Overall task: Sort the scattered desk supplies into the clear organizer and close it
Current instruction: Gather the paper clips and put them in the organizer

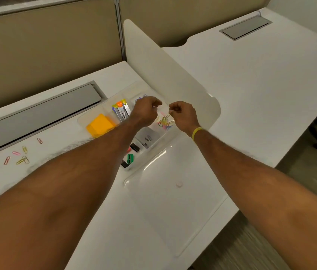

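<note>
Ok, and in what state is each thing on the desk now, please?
Organizer: open, partly filled.
Lid: open, flat on the desk.
Left hand: curled, seems to pinch a pale clip.
Right hand: pinches a yellow clip over the clip heap.
Desk clips: scattered, unsorted.
Sticky notes: in their compartment.
Sharpener: in the organizer.

Organizer [81, 119] middle behind left forearm [122, 133]; pinched clip [168, 114] indistinct.
</note>
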The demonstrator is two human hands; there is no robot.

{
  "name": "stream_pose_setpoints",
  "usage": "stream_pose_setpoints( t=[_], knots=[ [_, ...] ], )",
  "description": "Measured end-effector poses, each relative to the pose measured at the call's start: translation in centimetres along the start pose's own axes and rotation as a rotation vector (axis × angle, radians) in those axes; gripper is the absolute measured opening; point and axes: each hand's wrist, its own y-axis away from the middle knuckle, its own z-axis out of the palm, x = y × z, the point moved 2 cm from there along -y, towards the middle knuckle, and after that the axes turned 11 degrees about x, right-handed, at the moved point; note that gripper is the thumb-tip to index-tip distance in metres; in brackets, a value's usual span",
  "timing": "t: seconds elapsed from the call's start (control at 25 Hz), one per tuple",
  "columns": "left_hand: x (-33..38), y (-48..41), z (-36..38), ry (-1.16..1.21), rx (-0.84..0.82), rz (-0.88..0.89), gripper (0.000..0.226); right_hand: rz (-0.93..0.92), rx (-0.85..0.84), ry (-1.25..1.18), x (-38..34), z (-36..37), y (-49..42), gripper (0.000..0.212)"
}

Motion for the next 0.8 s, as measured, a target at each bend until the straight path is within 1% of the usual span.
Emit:
stream_pose_setpoints(
  t=[0.12,0.24,0.36,0.48,0.64,0.8],
  knots=[
    [-1.6,0.3,-0.1,-0.045,0.039,0.028,0.035,-0.069,-0.005,0.079,0.8,-0.3,0.1,0.031],
    [-3.4,1.9,-0.7,-0.115,0.022,0.058,0.039,-0.113,-0.052,0.102,1.1,0.0,1.1,0.037],
    [-4.5,4.4,-1.6,-0.241,-0.015,0.148,0.056,-0.206,-0.086,0.133,0.4,0.5,2.8,0.042],
    [-5.5,7.2,-3.3,-0.365,0.014,0.205,0.071,-0.301,-0.167,0.153,-0.9,1.3,5.4,0.053],
    [-7.5,11.8,-5.9,-0.421,0.011,0.181,0.077,-0.390,-0.292,0.231,-2.5,3.0,9.7,0.064],
    [-10.0,16.8,-8.6,-0.481,-0.019,0.082,0.084,-0.495,-0.393,0.251,-4.0,4.8,14.4,0.067]
  ],
)
